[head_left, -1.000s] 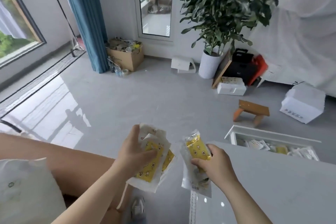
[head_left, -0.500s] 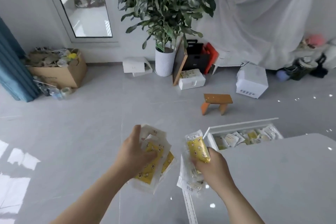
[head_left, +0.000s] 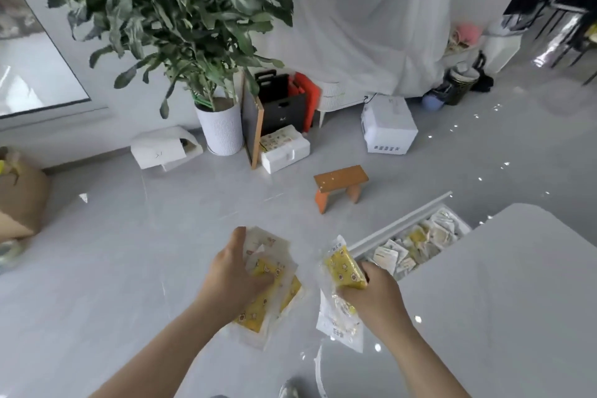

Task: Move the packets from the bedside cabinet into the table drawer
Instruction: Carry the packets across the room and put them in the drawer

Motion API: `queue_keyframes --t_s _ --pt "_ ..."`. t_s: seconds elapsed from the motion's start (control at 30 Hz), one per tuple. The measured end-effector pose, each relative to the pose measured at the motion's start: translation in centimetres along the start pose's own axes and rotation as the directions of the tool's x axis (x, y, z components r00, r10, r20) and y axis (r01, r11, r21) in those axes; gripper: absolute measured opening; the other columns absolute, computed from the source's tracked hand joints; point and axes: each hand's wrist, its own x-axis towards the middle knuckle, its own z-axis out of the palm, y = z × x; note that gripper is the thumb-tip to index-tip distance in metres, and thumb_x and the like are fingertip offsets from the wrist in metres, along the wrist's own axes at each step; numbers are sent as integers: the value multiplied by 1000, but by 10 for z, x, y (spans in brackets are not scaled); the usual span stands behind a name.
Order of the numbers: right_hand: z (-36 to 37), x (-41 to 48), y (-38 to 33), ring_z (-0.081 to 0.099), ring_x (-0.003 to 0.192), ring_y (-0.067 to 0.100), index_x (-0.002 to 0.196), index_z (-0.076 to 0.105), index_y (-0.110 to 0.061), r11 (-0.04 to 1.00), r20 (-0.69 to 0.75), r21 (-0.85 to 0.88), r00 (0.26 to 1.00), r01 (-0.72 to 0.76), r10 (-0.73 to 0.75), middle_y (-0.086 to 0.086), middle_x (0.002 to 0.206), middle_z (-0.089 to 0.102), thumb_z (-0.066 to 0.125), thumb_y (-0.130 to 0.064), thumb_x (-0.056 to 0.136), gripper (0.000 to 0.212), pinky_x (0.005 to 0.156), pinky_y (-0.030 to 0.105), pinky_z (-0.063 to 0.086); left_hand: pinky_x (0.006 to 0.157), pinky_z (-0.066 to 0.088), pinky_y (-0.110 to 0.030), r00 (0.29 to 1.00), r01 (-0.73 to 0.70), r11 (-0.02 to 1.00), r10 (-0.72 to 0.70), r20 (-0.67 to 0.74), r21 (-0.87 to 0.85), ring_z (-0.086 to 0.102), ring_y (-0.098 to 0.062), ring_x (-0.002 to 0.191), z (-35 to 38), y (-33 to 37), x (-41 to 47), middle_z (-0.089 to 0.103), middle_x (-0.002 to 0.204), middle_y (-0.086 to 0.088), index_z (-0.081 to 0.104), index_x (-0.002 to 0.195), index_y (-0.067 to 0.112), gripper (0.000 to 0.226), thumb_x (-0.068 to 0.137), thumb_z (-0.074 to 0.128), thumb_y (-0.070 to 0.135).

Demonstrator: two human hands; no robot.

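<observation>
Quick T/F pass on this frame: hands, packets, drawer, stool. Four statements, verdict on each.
1. The left hand holds a stack of packets. True.
2. The right hand is empty. False: it grips a yellow packet.
3. The table drawer is shut. False: it stands open, with loose packets inside.
4. An orange stool stands on the floor beyond the drawer. True.

The drawer (head_left: pixel 403 221) sits right of centre, packets (head_left: pixel 423 241) in it, beside the table (head_left: pixel 517 300) at lower right. A stool (head_left: pixel 340 176) stands above it.
</observation>
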Motion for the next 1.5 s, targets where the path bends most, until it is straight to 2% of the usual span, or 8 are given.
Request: queue_keyframes --t_s 0.17,0.37,0.53,0.77,0.97,1.1,1.3,1.5 --pt "1 44 -14 62 70 25 84 64 -16 996 -78 41 993 -84 87 6 78 68 68 -12 73 13 62 32 50 51 49 -29 995 -47 997 42 88 54 56 -14 68 -4 20 69 54 85 6 36 110 28 50 77 72 16" --pt "15 96 -38 61 68 22 81 64 -13 985 -208 64 963 -162 172 7 76 67 69 -12 72 10 63 31 49 50 49 -26 969 -143 985 118 216 101 56 -12 71 -21 39 158 51 84 10 32 112 33 54 78 72 18" --pt "37 126 -66 53 51 12 81 62 -1 949 -272 190 915 -253 299 10 65 58 67 -8 70 14 48 21 43 47 46 -24 930 -225 968 178 320 115 53 -10 66 -35 59 223 50 81 8 35 116 27 54 78 71 17" --pt "40 147 -73 48 57 15 73 57 -9 879 -390 320 797 -353 462 -2 61 53 64 -8 70 8 56 28 41 51 44 -21 804 -388 912 264 533 133 56 -10 72 -19 87 285 56 84 4 38 114 23 51 76 71 15" --pt "21 164 -53 50 61 17 81 61 -5 797 -432 455 684 -397 587 16 74 61 68 -10 68 15 58 32 44 51 36 -11 664 -540 830 317 677 141 51 0 72 33 128 325 51 83 14 33 124 26 61 78 73 20" --pt "-5 188 -32 46 58 16 81 60 -1 757 -457 520 621 -395 637 6 65 55 68 -9 71 15 54 26 39 48 40 -10 588 -617 776 342 734 133 54 -1 68 73 165 347 53 81 13 33 110 32 54 77 72 15" --pt "-49 215 -7 55 61 18 82 63 -8 687 -448 608 542 -399 711 8 74 64 69 -10 72 12 53 24 42 54 43 -16 521 -672 727 333 786 137 56 -6 78 129 216 372 56 93 7 39 120 30 58 74 70 16" --pt "-73 229 17 53 53 12 83 63 -8 594 -437 685 413 -423 799 5 70 64 65 -9 73 10 50 21 40 60 45 -19 436 -738 659 303 848 144 48 -1 75 184 256 388 44 88 19 28 114 36 57 78 69 19"
